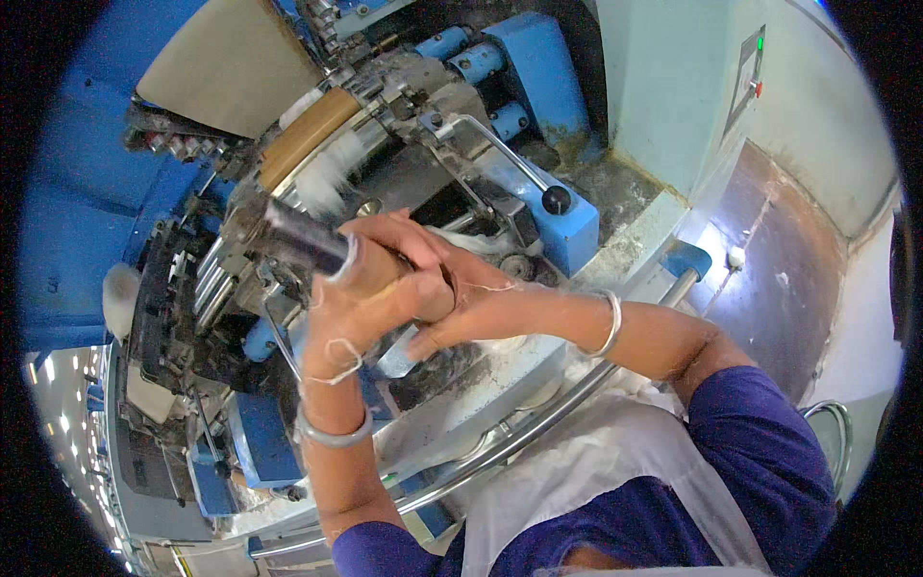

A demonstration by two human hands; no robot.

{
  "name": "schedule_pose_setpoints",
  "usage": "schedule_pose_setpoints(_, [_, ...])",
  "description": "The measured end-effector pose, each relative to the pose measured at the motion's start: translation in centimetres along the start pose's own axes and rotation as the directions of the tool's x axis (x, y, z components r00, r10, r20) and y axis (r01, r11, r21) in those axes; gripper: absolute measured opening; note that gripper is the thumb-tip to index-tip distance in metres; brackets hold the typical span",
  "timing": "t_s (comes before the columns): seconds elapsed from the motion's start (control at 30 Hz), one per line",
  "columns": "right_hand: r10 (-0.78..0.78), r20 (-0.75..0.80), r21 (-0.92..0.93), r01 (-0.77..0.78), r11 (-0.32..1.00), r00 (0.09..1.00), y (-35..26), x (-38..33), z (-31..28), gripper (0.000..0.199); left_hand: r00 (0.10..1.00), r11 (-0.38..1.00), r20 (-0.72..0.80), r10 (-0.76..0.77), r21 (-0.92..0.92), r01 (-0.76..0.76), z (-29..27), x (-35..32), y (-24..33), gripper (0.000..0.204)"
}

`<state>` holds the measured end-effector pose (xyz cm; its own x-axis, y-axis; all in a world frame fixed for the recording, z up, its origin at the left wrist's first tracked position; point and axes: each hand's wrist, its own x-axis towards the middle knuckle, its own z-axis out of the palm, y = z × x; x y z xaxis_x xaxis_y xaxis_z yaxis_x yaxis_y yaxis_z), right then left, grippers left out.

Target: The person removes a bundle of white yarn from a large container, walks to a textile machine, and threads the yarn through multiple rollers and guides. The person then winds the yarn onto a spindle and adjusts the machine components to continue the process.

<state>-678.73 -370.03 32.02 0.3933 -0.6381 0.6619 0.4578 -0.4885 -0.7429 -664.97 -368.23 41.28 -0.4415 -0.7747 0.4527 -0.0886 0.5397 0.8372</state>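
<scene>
My left hand is wrapped around a dark cylindrical roller that sticks out to the upper left. My right hand closes over the left hand and the roller's near end. Thin white thread loops over my left wrist and fingers. Both wrists carry a silver bangle. The hands are held just above a blue textile machine with white fibre on its rollers.
A tan roller and a metal lever with a black knob sit behind the hands. A curved steel rail runs in front of my body. A pale green wall and worn floor lie to the right.
</scene>
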Motion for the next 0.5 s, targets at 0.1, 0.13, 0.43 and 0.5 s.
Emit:
schedule_pose_setpoints(0.1, [0.305, 0.223, 0.009, -0.315, 0.949, 0.926, 0.5, -0.1, -1.2, 0.087, 0.961, 0.999, 0.275, -0.014, -0.031, 0.023, -1.8, 1.1, 0.1, 0.028])
schedule_pose_setpoints(0.13, [0.389, 0.278, -0.066, -0.387, 0.920, 0.878, 0.6, -0.4, -1.6, 0.080, 0.946, 0.998, 0.325, 0.010, -0.068, 0.013, -2.4, 1.3, 0.0, 0.025])
schedule_pose_setpoints(0.43, [0.497, -0.048, -0.509, -0.450, 0.734, 0.866, 1.2, -4.7, -0.8, 0.069, 0.994, 0.996, 0.104, -0.036, -0.081, 0.044, -2.6, -0.2, -1.1, 0.043])
schedule_pose_setpoints(0.5, [0.281, -0.058, -0.491, -0.272, 0.828, 0.958, 0.8, -4.3, -0.6, 0.077, 0.989, 0.988, -0.058, -0.134, -0.087, 0.129, -2.1, -0.2, -1.1, 0.047])
